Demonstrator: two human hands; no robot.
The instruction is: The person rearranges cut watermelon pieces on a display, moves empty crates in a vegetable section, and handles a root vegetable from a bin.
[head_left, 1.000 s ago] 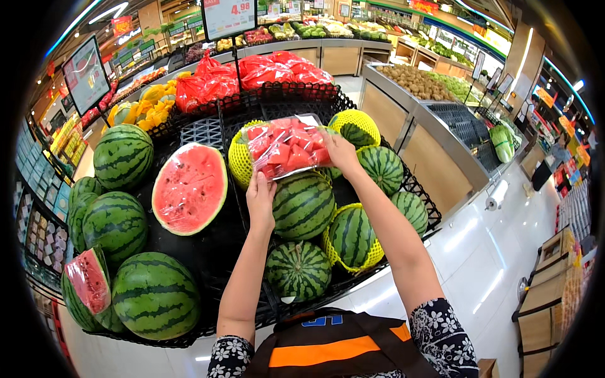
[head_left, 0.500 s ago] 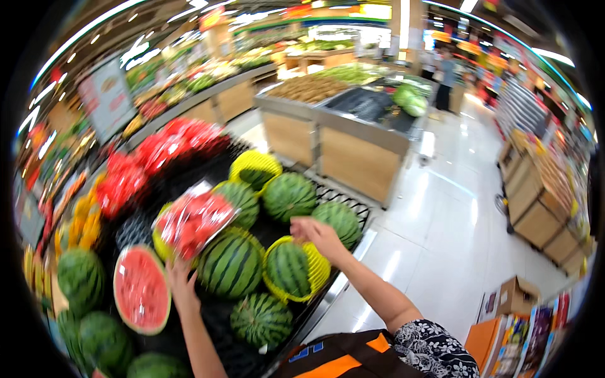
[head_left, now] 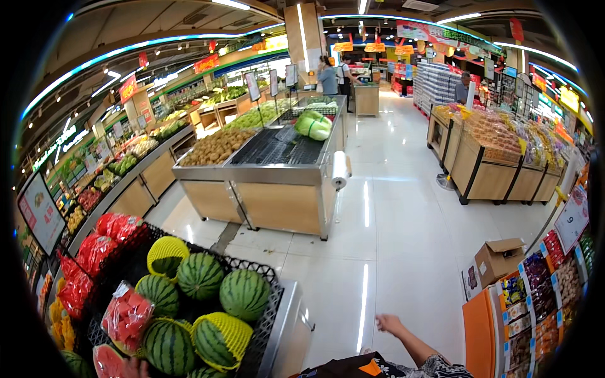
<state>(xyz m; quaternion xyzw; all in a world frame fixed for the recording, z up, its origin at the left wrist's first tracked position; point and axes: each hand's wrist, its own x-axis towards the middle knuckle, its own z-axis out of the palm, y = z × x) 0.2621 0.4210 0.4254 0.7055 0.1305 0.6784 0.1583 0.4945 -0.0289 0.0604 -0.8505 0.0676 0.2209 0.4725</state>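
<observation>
In the head view, the clear-wrapped pack of watermelon chunks [head_left: 127, 317] lies among the melons at lower left, left of a striped watermelon [head_left: 169, 348] and just above a cut watermelon half [head_left: 108, 362]. Its long axis runs steeply up the picture, the far end leaning a little to the right and the near end toward the lower edge.

The left hand [head_left: 135, 367] reaches up from the lower edge just below the pack's near end; whether it touches or grips the wrap I cannot tell. The right hand [head_left: 387, 324] is out over the floor [head_left: 343, 283], well apart from the pack, fingers pointing left, loosely bent, with nothing visible in them; its forearm slants down toward the lower right.

The left wrist and forearm are out of frame, the watermelon half is cut off below, and the pack's underside is hidden.
</observation>
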